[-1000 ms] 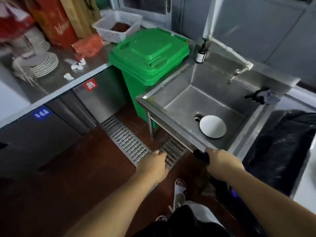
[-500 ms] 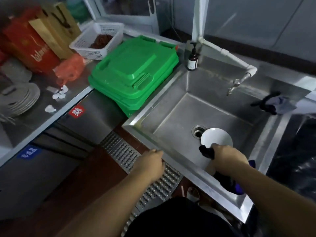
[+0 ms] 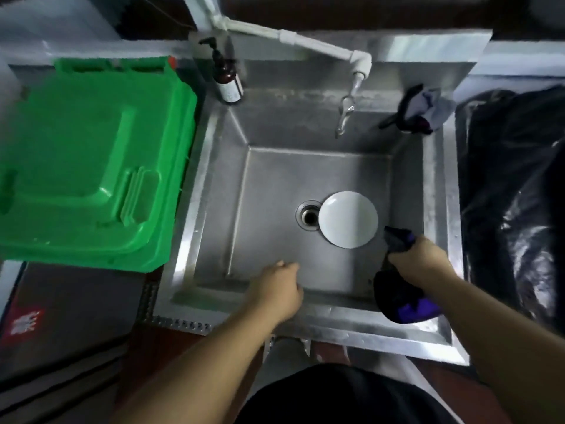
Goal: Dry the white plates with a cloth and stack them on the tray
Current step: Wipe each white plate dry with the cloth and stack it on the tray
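One white plate [image 3: 348, 219] lies on the bottom of the steel sink [image 3: 275, 185], just right of the drain [image 3: 309, 216]. My right hand [image 3: 420, 261] grips a dark purple cloth [image 3: 403, 289] at the sink's near right corner, a little below and right of the plate; the cloth hangs down under my fist. My left hand [image 3: 276, 290] hovers over the sink's near edge with loosely curled fingers and holds nothing. No tray is in view.
A green bin lid [image 3: 88, 166] lies left of the sink. A brown pump bottle [image 3: 226, 79] stands at the back left corner, a tap [image 3: 347, 108] juts from the rear, a second cloth [image 3: 419, 110] lies at the back right. Black plastic [image 3: 513, 194] covers the right side.
I have stepped up to the sink and now look straight down into it. Both hands have moved forward over the basin, the right one carrying the cloth to beside the plate.
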The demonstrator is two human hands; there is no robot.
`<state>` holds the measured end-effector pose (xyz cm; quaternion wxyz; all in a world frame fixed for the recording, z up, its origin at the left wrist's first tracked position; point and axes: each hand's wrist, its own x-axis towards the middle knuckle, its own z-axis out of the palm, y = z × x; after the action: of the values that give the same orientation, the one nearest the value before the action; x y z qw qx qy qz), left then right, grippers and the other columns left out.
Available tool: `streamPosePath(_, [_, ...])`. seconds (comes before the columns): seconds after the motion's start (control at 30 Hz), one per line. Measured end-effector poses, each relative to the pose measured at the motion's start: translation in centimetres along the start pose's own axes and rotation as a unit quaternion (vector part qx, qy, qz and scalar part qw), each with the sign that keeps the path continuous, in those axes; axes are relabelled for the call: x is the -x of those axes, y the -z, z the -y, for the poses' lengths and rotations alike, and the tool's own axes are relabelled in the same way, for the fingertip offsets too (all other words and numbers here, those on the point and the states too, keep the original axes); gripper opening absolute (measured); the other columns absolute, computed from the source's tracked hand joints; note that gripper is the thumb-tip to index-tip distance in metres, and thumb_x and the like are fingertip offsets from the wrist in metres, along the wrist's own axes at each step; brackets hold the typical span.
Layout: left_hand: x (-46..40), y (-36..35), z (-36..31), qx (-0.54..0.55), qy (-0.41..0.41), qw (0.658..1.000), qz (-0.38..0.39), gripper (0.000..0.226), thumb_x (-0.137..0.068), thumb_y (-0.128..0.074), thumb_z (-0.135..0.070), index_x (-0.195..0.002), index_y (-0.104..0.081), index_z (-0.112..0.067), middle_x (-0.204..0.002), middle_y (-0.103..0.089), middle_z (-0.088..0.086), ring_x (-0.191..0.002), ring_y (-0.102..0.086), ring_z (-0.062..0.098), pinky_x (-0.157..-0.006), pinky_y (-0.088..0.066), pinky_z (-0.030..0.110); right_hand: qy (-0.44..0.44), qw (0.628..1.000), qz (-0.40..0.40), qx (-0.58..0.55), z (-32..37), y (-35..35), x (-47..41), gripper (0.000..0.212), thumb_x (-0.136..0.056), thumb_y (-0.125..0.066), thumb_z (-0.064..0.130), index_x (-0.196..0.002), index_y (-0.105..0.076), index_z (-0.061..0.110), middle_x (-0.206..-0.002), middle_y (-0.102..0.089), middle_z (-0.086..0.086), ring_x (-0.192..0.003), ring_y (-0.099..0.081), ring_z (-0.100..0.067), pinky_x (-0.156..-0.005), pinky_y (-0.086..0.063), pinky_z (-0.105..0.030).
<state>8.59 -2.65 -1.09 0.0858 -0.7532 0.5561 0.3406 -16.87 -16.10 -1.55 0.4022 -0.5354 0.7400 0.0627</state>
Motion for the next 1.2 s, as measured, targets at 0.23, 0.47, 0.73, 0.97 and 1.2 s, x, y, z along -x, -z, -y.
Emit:
streamPosePath(0.23, [-8.5,1.3,0.8,-0.031,-0.047,0.997,0.053,0.044,-0.098,-0.054,-0.03,-0.141,-0.057,-0.023,-0.141,-0.06,0.008,-0.124,-0.06,0.034,-0.099,-0.053,0.041,-0.079,0.987,-0.049,-0.134,1.2,-2.4,-1.6,0.019,-0.083,-0.075,0.026,-0.097,-0.064,0.031,-0.078,-0.062,0.013,-0.069,-0.055,-0.007,-0.058,-0.04,-0.024])
streamPosePath(0.47, [-15.5,-2.5,1.2,0.002,-0.014,0.994,0.109,0.042,-0.102,-0.054,-0.03,-0.143,-0.057,-0.024,-0.143,-0.063,0.005,-0.126,-0.062,0.029,-0.103,-0.052,0.038,-0.139,0.961,-0.027,-0.239,0.0,-6.5,-6.3,0.021,-0.082,-0.079,0.026,-0.096,-0.064,0.027,-0.084,-0.066,0.008,-0.077,-0.062,-0.012,-0.071,-0.047,-0.03])
streamPosePath(0.73, [-23.5,-10.1,-0.2,0.057,0.03,0.993,0.104,0.022,-0.101,-0.056,-0.026,-0.116,-0.07,-0.018,-0.125,-0.072,0.008,-0.117,-0.065,0.034,-0.093,-0.052,0.035,-0.219,0.915,-0.004,-0.338,-4.0,-11.7,-12.4,0.018,-0.083,-0.081,0.026,-0.094,-0.067,0.027,-0.096,-0.073,-0.001,-0.092,-0.07,-0.028,-0.092,-0.06,-0.048])
streamPosePath(0.97, [-29.9,-14.6,-2.4,0.402,0.263,0.874,0.074,0.016,-0.093,-0.06,-0.025,-0.078,-0.066,-0.021,-0.094,-0.074,0.007,-0.095,-0.071,0.033,-0.092,-0.063,0.05,-0.322,0.854,0.023,-0.408,-5.8,-13.1,-15.7,0.018,-0.088,-0.082,0.034,-0.086,-0.075,0.017,-0.088,-0.079,-0.01,-0.092,-0.074,-0.035,-0.091,-0.062,-0.052])
streamPosePath(1.2, [-32.6,-17.3,-2.9,0.537,0.347,0.767,0.047,0.015,-0.091,-0.066,-0.01,-0.091,-0.073,-0.024,-0.109,-0.078,0.009,-0.108,-0.074,0.033,-0.103,-0.058,0.053,-0.342,0.831,0.025,-0.438,-6.1,-14.4,-15.5,0.022,-0.082,-0.085,0.034,-0.086,-0.079,0.014,-0.071,-0.079,-0.002,-0.083,-0.077,-0.033,-0.088,-0.064,-0.054])
